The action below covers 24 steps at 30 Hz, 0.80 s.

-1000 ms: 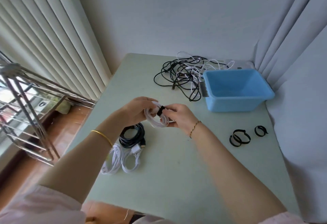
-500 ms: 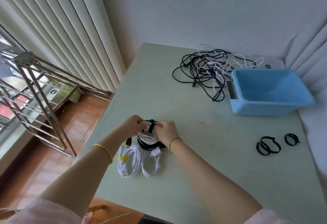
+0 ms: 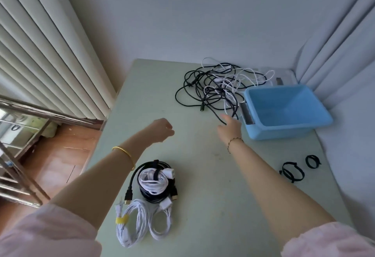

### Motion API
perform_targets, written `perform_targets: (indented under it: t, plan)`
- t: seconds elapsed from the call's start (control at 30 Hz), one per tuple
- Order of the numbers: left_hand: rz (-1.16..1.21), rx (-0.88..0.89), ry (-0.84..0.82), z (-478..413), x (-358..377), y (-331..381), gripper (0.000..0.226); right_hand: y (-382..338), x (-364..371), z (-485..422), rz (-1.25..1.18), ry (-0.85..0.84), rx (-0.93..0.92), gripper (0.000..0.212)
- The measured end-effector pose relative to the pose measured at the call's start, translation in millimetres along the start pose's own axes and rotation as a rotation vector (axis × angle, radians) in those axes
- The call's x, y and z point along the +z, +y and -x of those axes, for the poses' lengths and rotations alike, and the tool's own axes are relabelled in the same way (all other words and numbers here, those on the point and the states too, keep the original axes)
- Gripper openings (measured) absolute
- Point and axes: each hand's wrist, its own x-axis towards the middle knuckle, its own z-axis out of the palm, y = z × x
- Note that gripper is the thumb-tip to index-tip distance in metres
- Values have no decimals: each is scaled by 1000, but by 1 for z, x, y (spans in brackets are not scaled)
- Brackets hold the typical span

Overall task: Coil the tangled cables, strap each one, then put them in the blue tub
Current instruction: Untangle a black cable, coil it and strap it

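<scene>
- Pale pink sleeves (image 3: 46, 234) enter at 7 and 5 o'clock, both cut off by the lower edge.
- On the smooth, pale green table (image 3: 213, 206), at its 7 o'clock, lies a long white coil (image 3: 132, 226) bound by a yellow strap (image 3: 121, 220). A second white coil (image 3: 161, 223) touches its right side, and I cannot make out its binding.
- Just beyond them at 12 o'clock sits a round black coil (image 3: 150, 196) with gold-tipped plugs. A small white coil (image 3: 153, 182) wrapped in a black band rests on top and hides most of the black coil's middle.
- At the table's 3 o'clock, well apart from the coils, lie looped black straps (image 3: 292, 172). They overlap, so their number is hard to tell.
- The left hand (image 3: 162, 130), above a gold bangle (image 3: 124, 153), hangs over the table's left half with its fingers loosely curled around nothing.
- The right hand (image 3: 230, 127) holds nothing and has its fingers stretched out straight. Their tips are near the closest black strand, but contact is unclear.
- The blue tub (image 3: 316, 122), rectangular glossy plastic, stands at 2 o'clock and shows only its bare inside. An unidentifiable grey metal piece (image 3: 246, 114) lies against its left wall.
- The tangled cables (image 3: 213, 86), thin black and white strands, sprawl at 12 o'clock beside the tub, which hides part of them.
- Ribbed vertical blinds (image 3: 50, 53) fill 10 o'clock.
</scene>
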Motion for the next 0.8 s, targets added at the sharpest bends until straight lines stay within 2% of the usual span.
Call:
perform_targets:
  t: [0.1,0.17,0.23,0.3,0.37,0.47,0.53,0.6,0.67,0.7,0.8]
  plan:
    - [82,26,-20,-14,-3,14,35,3,-9,-29,-285,-42,156,56]
    - [90,46,-16,-23,-6,22,35,0,-11,-40,-427,-103,181,46]
    - [115,69,25,-32,-10,29,38,-11,-14,-40,-394,-49,77,22]
    - [155,97,98,-41,-12,38,47,-30,-18,-32,-367,16,-75,14]
    - [158,150,176,-49,-13,48,63,-51,-29,-20,-383,-2,-195,15]
    - [157,234,281,-49,-13,67,85,-73,-58,3,-296,-52,-272,18]
    - [138,254,335,-45,-12,76,89,-84,-79,22,-361,-108,-310,18]
    - [79,280,349,-43,-9,81,68,-96,-98,44,-447,-145,-360,20]
    - [-11,309,301,-43,-5,80,26,-103,-114,61,-538,-90,-403,18]
    - [-20,300,272,-41,-4,78,13,-103,-123,66,-615,-36,-400,17]
    - [112,191,237,-32,-7,70,16,-95,-147,73,-816,159,-358,26]
